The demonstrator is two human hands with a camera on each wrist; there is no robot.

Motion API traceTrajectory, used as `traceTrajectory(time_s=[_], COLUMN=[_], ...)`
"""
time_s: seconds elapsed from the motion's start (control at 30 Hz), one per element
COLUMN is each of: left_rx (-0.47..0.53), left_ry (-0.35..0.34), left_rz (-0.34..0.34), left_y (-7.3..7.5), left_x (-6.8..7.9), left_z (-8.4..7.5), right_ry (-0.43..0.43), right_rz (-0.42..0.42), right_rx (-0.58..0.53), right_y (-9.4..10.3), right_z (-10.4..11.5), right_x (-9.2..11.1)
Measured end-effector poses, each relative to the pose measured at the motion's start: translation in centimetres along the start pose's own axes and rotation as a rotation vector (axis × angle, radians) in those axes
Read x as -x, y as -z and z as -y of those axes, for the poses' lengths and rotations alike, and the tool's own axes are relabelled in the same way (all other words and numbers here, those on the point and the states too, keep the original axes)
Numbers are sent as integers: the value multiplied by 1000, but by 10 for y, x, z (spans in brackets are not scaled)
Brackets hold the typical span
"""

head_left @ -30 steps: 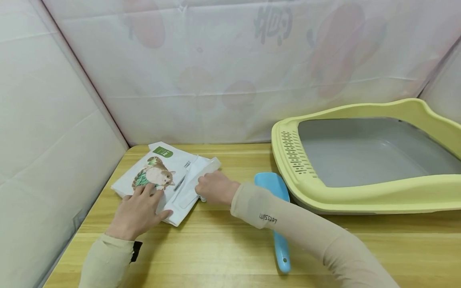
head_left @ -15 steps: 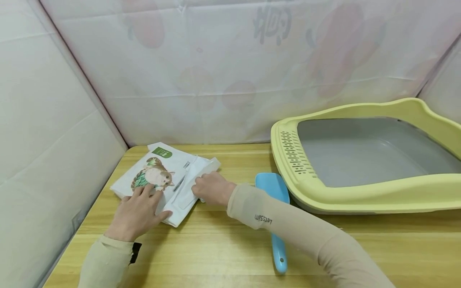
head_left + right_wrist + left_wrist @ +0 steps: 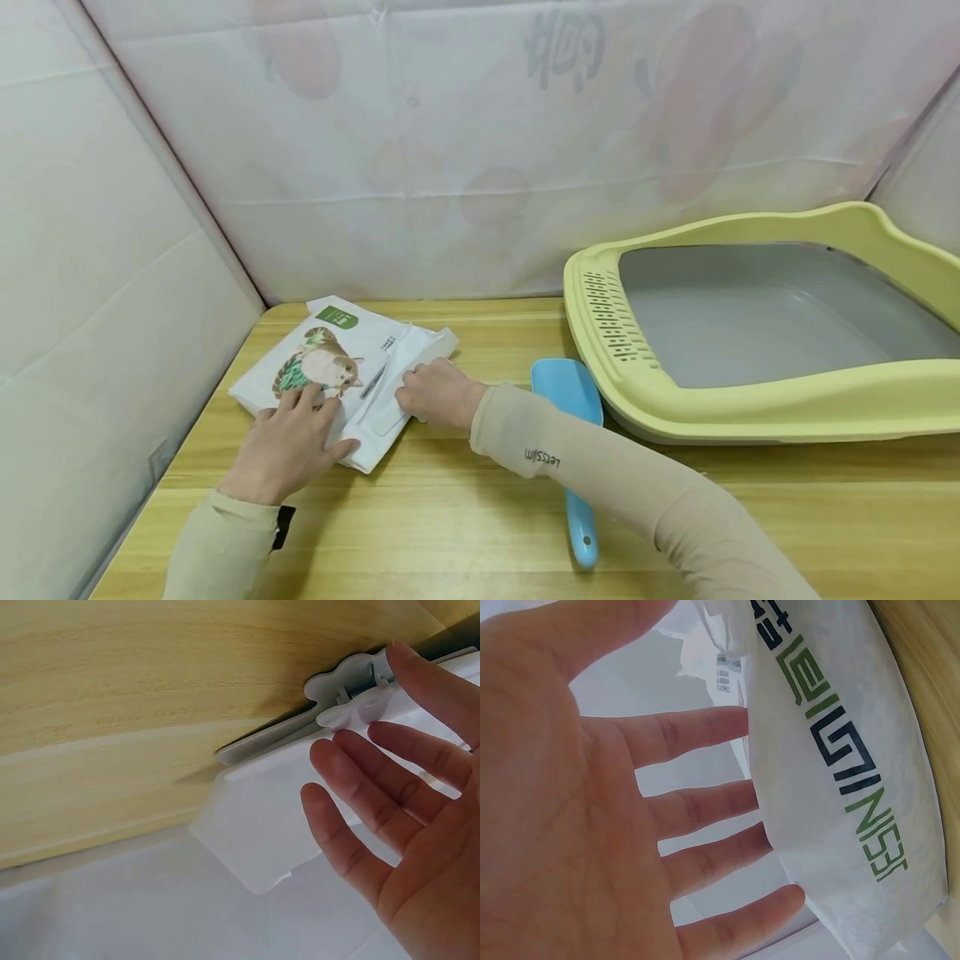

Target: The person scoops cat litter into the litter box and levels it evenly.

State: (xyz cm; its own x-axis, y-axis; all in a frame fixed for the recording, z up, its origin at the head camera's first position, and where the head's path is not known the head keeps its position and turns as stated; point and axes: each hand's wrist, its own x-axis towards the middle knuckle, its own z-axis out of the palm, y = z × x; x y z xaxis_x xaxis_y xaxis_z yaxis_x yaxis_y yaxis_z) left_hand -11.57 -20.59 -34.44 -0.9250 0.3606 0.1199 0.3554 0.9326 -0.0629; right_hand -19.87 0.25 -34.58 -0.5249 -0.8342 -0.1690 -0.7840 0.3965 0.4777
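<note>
My right hand (image 3: pixel 438 395) pinches the clip (image 3: pixel 334 684) on the folded edge (image 3: pixel 393 392) of the bag (image 3: pixel 348 364); my left hand (image 3: pixel 288 444) lies, fingers spread, on the bag, left of the litter tray (image 3: pixel 750 410). I judge the bag clipped closed; whether clipping or unclipping remains, I cannot tell. The folded edge faces the litter tray, the clip's long axis along it.

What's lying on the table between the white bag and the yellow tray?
A blue scoop, partly hidden behind the right sleeve, as the head view shows.
</note>
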Motion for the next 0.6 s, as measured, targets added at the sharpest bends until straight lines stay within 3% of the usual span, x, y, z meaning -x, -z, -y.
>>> traceTrajectory(time_s=[0.47,0.6], left_rx=[96,77], left_ry=[63,73], left_rz=[82,88], left_y=[2,2], left_x=[-5,-5], left_z=[-14,-18], right_ry=[5,21], right_rz=[16,43], right_rx=[32,42], right_y=[0,2], right_z=[1,-1], right_x=[-2,-2])
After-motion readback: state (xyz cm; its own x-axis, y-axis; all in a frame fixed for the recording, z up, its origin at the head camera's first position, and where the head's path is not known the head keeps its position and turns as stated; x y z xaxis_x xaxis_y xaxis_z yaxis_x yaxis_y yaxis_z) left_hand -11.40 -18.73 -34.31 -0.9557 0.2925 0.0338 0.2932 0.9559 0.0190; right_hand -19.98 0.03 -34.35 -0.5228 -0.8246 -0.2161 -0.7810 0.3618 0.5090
